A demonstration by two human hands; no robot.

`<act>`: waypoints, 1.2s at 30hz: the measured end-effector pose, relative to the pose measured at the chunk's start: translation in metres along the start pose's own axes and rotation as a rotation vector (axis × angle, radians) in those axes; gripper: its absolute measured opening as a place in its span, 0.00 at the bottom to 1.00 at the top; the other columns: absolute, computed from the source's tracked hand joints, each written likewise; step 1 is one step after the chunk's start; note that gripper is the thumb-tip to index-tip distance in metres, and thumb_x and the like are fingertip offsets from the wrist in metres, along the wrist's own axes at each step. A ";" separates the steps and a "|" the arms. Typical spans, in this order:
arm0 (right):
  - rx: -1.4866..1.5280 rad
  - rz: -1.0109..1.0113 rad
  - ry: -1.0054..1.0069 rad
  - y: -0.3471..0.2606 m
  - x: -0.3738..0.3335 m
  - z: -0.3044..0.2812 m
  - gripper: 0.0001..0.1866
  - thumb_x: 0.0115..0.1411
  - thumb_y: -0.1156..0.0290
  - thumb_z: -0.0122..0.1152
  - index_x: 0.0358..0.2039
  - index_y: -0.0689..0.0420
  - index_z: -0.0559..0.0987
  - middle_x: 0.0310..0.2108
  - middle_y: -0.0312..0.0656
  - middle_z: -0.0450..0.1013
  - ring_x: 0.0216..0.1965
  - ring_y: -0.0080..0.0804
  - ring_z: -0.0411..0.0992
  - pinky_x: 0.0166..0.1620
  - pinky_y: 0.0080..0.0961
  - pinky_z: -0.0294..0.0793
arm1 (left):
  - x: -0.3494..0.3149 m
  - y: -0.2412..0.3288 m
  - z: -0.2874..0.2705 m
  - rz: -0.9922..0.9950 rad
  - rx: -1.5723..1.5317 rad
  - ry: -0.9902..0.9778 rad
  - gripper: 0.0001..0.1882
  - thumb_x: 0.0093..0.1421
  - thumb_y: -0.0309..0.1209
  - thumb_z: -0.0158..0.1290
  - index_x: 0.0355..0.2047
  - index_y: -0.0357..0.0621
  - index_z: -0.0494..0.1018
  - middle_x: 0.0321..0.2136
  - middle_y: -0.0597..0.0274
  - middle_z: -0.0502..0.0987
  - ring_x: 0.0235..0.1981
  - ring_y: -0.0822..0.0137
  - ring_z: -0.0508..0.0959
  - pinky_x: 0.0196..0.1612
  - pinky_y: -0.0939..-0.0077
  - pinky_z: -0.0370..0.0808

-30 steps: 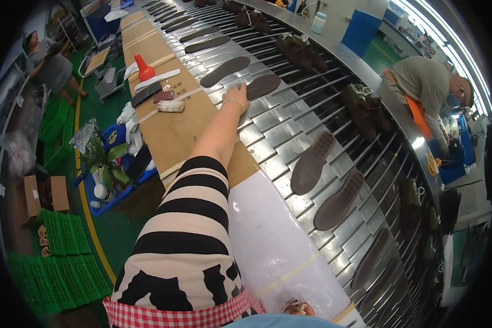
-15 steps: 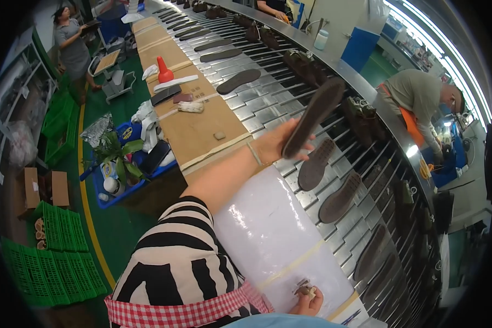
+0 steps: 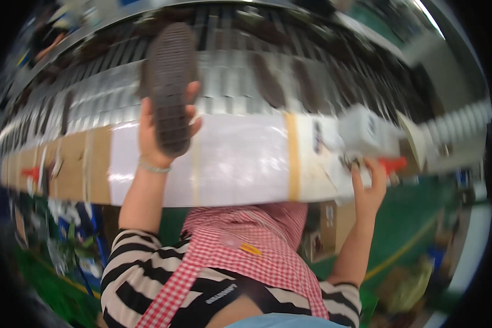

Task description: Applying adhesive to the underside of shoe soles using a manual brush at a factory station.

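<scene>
Raised over the bench in my left hand [image 3: 150,142] is a dark brown shoe sole [image 3: 173,87]. It stands nearly upright, its ridged side facing me, with my fingers wrapped around its lower end. To the right, my right hand [image 3: 370,183] pinches a small greyish object [image 3: 351,162] that blur keeps me from naming. Those fingertips are over the white end of the bench, just in front of a white plastic container [image 3: 369,131]. A red object [image 3: 393,164] lies beside that hand, partly hidden by it.
A glossy white sheet [image 3: 240,158] covers the middle of the bench, with brown cardboard [image 3: 98,164] to its left. Beyond runs a metal slatted conveyor [image 3: 224,82] carrying several soles [image 3: 268,82]. A ribbed white hose [image 3: 459,124] is at the far right. Another person [image 3: 49,41] is at the upper left.
My view has swung right to face the bench. The sole, still in my left hand, now stands upright. My right hand has reached out to the white container, keeping its small object.
</scene>
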State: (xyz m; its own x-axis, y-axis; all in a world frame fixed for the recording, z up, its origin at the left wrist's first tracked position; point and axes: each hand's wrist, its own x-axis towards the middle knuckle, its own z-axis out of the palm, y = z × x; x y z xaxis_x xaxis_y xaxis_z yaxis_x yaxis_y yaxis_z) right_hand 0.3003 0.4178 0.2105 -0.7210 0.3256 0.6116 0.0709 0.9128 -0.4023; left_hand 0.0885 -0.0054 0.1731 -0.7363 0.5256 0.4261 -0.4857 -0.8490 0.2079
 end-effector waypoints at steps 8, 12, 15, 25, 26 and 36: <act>-0.409 -0.141 0.020 0.076 0.022 -0.019 0.21 0.48 0.71 0.73 0.44 0.58 0.81 0.41 0.47 0.78 0.50 0.49 0.72 0.54 0.45 0.69 | 0.000 -0.103 0.014 -0.229 -0.103 0.100 0.34 0.73 0.53 0.33 0.73 0.50 0.52 0.74 0.50 0.48 0.55 0.54 0.75 0.65 0.40 0.67; -0.399 -0.156 -0.046 0.090 0.026 0.000 0.19 0.47 0.73 0.73 0.42 0.59 0.82 0.40 0.46 0.78 0.50 0.49 0.72 0.54 0.44 0.70 | -0.011 -0.118 0.013 -0.232 -0.098 0.192 0.33 0.73 0.51 0.34 0.73 0.49 0.53 0.73 0.48 0.50 0.52 0.55 0.77 0.63 0.40 0.70; -0.393 -0.154 -0.073 0.093 0.025 0.007 0.18 0.47 0.72 0.73 0.41 0.57 0.83 0.40 0.45 0.79 0.50 0.49 0.72 0.55 0.46 0.68 | -0.016 -0.119 0.014 -0.247 -0.096 0.233 0.33 0.73 0.51 0.35 0.72 0.49 0.54 0.72 0.48 0.51 0.50 0.55 0.77 0.61 0.41 0.73; -0.307 -0.191 -0.103 0.091 0.031 0.007 0.19 0.46 0.71 0.74 0.42 0.57 0.82 0.40 0.46 0.78 0.48 0.49 0.73 0.53 0.46 0.69 | -0.024 -0.125 0.002 -0.274 -0.128 0.299 0.30 0.74 0.49 0.35 0.69 0.46 0.59 0.71 0.47 0.56 0.52 0.51 0.78 0.58 0.42 0.76; -0.301 -0.118 -0.105 0.090 0.030 0.001 0.20 0.47 0.71 0.74 0.43 0.58 0.82 0.39 0.47 0.78 0.47 0.51 0.73 0.53 0.45 0.69 | -0.024 -0.127 0.000 -0.305 -0.145 0.329 0.30 0.74 0.49 0.35 0.69 0.46 0.60 0.70 0.47 0.58 0.52 0.52 0.78 0.57 0.42 0.76; 0.611 0.336 -0.084 0.019 0.013 -0.039 0.21 0.55 0.79 0.70 0.51 0.63 0.79 0.47 0.36 0.77 0.50 0.25 0.72 0.54 0.24 0.71 | -0.033 -0.160 0.001 -0.500 -0.290 0.386 0.27 0.75 0.42 0.37 0.68 0.41 0.60 0.65 0.45 0.65 0.53 0.47 0.79 0.60 0.41 0.74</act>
State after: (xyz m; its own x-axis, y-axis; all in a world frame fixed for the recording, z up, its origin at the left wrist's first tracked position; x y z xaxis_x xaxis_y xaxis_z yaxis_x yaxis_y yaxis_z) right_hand 0.3191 0.4485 0.2369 -0.7804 0.5232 0.3425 -0.0833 0.4559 -0.8861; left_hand 0.1910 0.1132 0.1270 -0.4802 0.8770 -0.0140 -0.8769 -0.4796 0.0314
